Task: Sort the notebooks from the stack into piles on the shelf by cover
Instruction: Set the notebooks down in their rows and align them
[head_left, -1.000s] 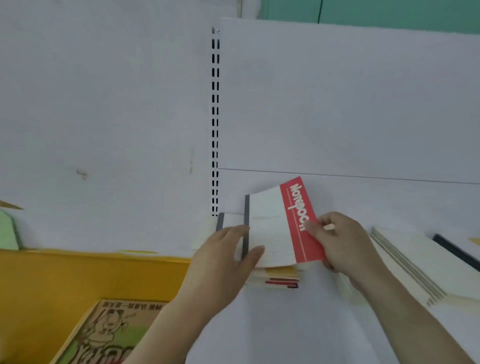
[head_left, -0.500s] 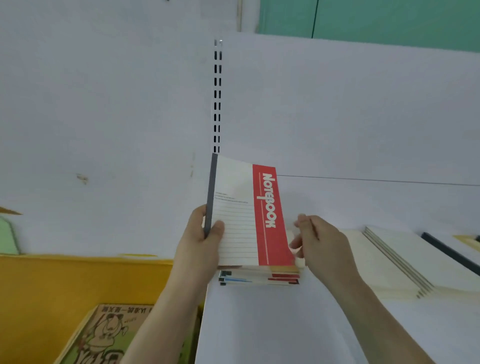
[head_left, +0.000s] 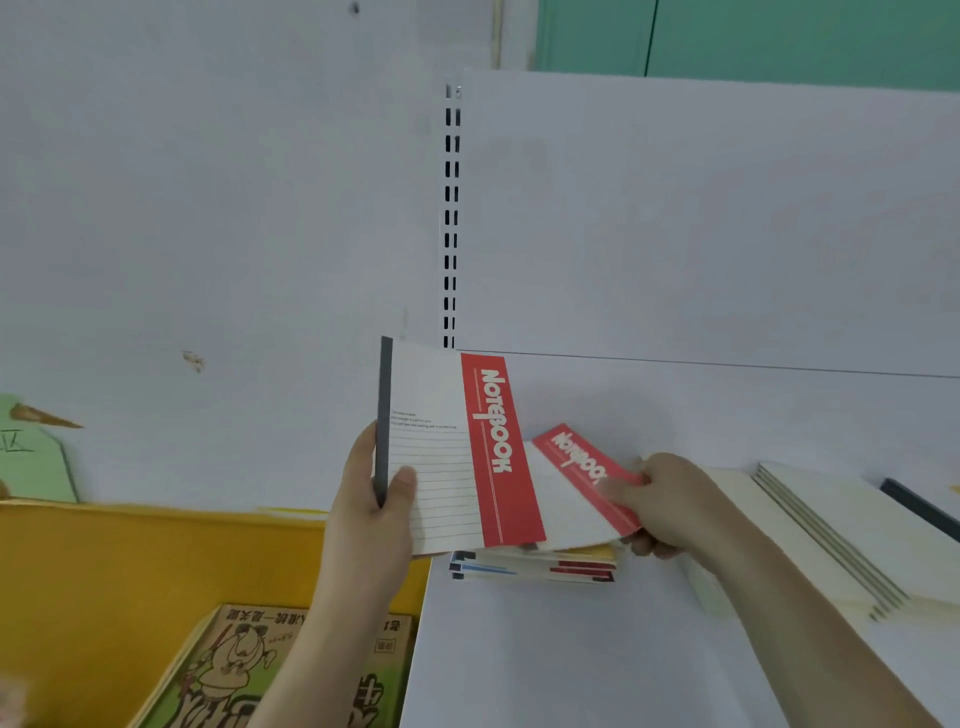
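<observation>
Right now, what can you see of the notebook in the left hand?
The held notebook has a cream, paper-like cover with ruled lines, small unreadable print, a dark grey spine strip on its left edge and a red band reading NOTEBOOK. It is closed, raised nearly upright above the stack. The left hand grips its spine edge, thumb on the cover.

Small grey print on the white lined notebook with the red band (head_left: 457, 452) is too tiny to read. The second red-banded notebook (head_left: 582, 483) is smeared by motion where the right hand (head_left: 670, 504) pinches it, and its left part hides behind the first. Underneath, the stack of mixed-cover notebooks (head_left: 535, 566) shows only its front edges. At five o'clock the cream notebook pile (head_left: 841, 540) is cut by the frame edge, as is the green cartoon-cover book (head_left: 249, 670) at seven o'clock.
</observation>
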